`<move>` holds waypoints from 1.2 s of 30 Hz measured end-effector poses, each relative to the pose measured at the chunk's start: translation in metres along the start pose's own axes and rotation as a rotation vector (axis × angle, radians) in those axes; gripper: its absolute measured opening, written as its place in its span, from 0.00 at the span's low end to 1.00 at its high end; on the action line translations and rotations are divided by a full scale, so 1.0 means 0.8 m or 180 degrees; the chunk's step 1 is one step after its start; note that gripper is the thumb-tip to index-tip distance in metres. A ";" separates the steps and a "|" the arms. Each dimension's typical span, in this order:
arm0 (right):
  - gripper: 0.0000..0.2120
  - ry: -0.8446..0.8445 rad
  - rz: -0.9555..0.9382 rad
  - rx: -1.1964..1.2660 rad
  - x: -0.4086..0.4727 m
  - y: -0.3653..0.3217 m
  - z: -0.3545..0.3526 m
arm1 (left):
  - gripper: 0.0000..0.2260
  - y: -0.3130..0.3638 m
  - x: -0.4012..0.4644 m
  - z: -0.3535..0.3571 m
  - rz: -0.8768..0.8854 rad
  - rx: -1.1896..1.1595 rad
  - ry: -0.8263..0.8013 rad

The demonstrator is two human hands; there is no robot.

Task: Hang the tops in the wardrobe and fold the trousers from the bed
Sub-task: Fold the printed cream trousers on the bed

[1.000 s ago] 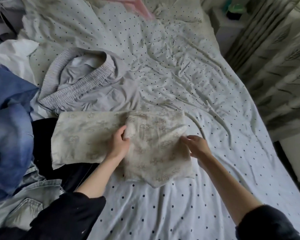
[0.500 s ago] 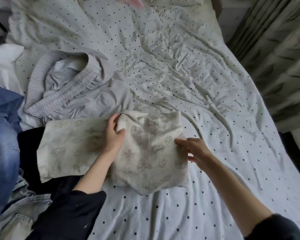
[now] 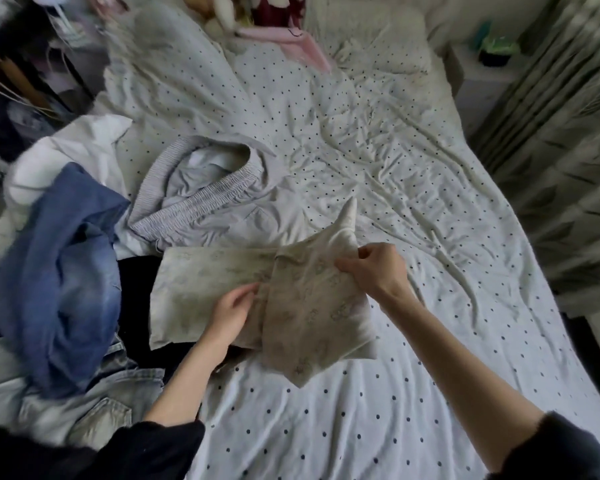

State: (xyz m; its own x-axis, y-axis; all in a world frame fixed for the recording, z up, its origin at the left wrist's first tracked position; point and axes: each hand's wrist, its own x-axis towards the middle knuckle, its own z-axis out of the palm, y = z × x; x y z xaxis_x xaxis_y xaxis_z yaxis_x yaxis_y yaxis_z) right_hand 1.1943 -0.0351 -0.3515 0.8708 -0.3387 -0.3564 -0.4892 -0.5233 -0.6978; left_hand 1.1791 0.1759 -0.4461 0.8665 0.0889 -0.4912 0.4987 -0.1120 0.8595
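Note:
Cream patterned trousers (image 3: 302, 306) lie half folded on the polka-dot bed sheet (image 3: 378, 410). My right hand (image 3: 374, 268) pinches the upper right part of the folded layer and lifts it, so one corner sticks up. My left hand (image 3: 231, 311) rests at the fold line in the middle, its fingers tucked under the edge of the raised layer. The left leg part lies flat over a black garment (image 3: 136, 299).
Grey trousers with an elastic waistband (image 3: 201, 195) lie behind the cream ones. Blue denim (image 3: 59, 271), pale jeans (image 3: 84, 407) and a white top (image 3: 73, 150) are heaped at the left. A pink garment (image 3: 302, 43) and pillow sit far up the bed. Curtains (image 3: 561, 150) hang at the right.
My right hand moved from the fold's right edge to its top and lifted a corner. My left hand slid lower along the fold line. The view tilted up toward the bed's head.

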 end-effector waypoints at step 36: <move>0.05 -0.0843 0.1783 0.1273 0.015 -0.009 0.192 | 0.08 0.008 0.078 -0.220 -0.1327 -0.0070 -0.0026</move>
State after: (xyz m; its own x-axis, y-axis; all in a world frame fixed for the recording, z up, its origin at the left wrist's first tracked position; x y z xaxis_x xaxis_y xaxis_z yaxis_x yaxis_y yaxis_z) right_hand 1.2156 0.0847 -0.4460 0.5032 -0.2450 -0.8287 -0.8527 0.0150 -0.5222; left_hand 1.2324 0.3548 -0.4465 0.5906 0.1144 -0.7988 0.8064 -0.0469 0.5895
